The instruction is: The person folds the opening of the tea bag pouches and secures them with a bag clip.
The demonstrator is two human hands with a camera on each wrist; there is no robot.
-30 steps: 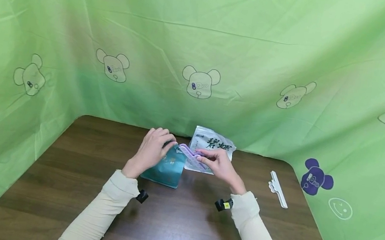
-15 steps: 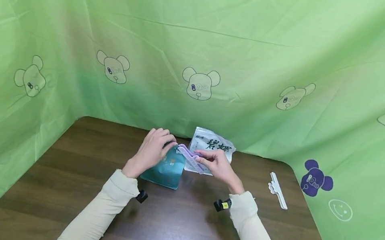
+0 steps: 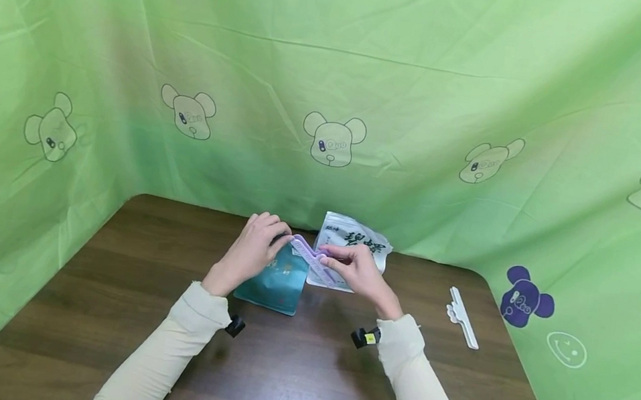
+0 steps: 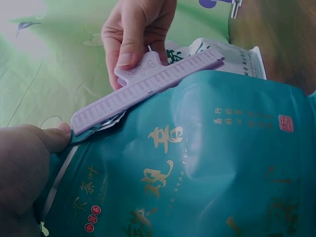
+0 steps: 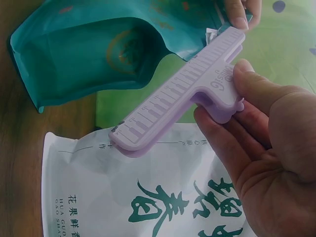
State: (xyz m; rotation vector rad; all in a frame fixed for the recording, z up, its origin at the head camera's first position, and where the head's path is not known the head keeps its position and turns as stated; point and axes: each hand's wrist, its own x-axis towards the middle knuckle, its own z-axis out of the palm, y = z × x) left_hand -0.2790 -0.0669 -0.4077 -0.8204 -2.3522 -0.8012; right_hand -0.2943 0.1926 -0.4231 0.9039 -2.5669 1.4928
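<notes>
A teal tea bag [image 4: 197, 148] with gold lettering is held up at its top edge by my left hand [image 3: 255, 249], whose thumb and fingers pinch one corner. My right hand [image 3: 356, 269] grips a lilac sealing clip [image 5: 173, 94] by its handle, thumb on one side and fingers on the other. The clip, patterned like piano keys, lies slantwise along the bag's top edge. In the right wrist view one end of it meets the bag's folded corner beside the left fingertips. The clip's other end reaches past the bag.
Behind the right hand a white tea bag [image 3: 347, 230] with dark green lettering lies near the back of the wooden table [image 3: 284, 384]. A white sealing clip [image 3: 464, 317] rests at the right. A green curtain [image 3: 339, 60] surrounds the back and sides.
My right hand has moved slightly left and the lilac clip has shifted with it, further along the teal bag's top edge. The left hand stays almost still.
</notes>
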